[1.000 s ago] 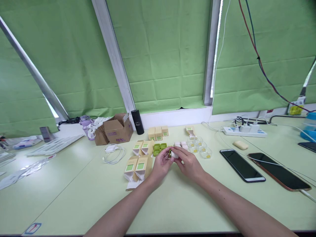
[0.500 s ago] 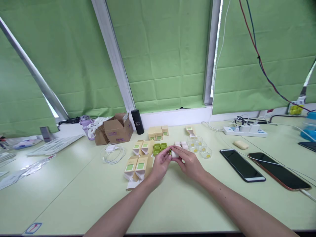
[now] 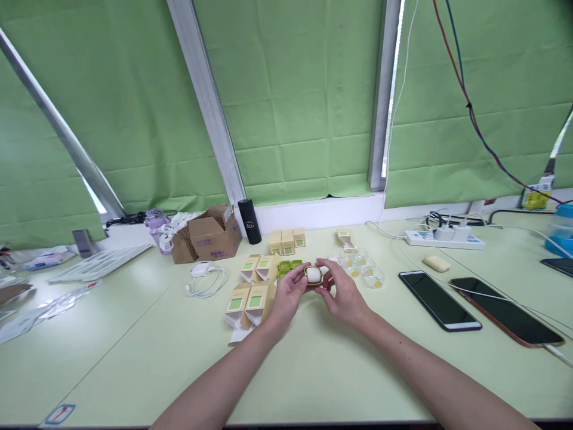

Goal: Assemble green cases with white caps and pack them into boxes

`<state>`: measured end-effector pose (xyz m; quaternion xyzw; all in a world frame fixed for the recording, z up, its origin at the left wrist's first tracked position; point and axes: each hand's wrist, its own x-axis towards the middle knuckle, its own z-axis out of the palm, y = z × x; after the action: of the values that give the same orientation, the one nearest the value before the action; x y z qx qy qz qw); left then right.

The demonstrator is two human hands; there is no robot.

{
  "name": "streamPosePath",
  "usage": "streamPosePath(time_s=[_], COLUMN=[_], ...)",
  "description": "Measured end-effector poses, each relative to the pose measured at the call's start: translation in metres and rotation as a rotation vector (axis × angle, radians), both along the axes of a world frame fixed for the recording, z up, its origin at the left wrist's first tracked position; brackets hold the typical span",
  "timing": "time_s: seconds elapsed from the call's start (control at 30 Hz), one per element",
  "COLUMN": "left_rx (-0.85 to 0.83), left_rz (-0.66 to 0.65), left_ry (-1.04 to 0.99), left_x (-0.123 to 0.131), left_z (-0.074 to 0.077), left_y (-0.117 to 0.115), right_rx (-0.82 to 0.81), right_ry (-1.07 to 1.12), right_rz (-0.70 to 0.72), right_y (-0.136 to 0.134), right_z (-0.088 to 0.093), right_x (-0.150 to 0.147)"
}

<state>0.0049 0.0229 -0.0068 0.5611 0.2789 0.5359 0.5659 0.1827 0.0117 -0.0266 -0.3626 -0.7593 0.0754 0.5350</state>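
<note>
Small green case w/ a white piece seated in it sits mid-frame, just above the table, pinched between both hands. Left hand grips its 9 o'clock edge, fingers curled, thumb on the near side. Right hand grips the 3 o'clock edge w/ fingertips. Both hands are closed on the case, neither flat nor free. The hold is by the rim only, prob. so the white top face stays uncovered and faces the cam; the two-sided pinch also steadies such a small item. Can't tell if the white piece is fully seated, too small. Just beside it at 10 o'clock, more green trays lie on the table, grouped tight, likely stock within short reach. At 8 o'clock are open tan cartons w/ green labels, laid flat w/ flaps out, a second pair behind them. At 11 o'clock a row of small boxes stands upright and closed, set apart at the back. At 2 o'clock is a cluster of clear cups, near the right hand. Farther out at 3–4 o'clock, two phones lie face up, well apart from the hands; a power strip is behind them. At 10 o'clock far are a white cable, a brown cardboard box and a black bottle by the wall.
</note>
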Motion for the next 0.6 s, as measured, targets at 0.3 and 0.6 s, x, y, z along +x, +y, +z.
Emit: streamPosePath(time_s=[0.3,0.6], left_rx=[-0.035,0.031], left_rz=[-0.013,0.046], left_ry=[0.014,0.125], left_x=[0.002,-0.002], left_z=[0.01,0.011], left_y=[-0.006,-0.006], right_rx=[-0.081,-0.113], right_ry=[0.019,0.14], right_rz=[-0.004,0.036], right_y=[0.0,0.0], right_z=[0.001,0.005], right_x=[0.001,0.001])
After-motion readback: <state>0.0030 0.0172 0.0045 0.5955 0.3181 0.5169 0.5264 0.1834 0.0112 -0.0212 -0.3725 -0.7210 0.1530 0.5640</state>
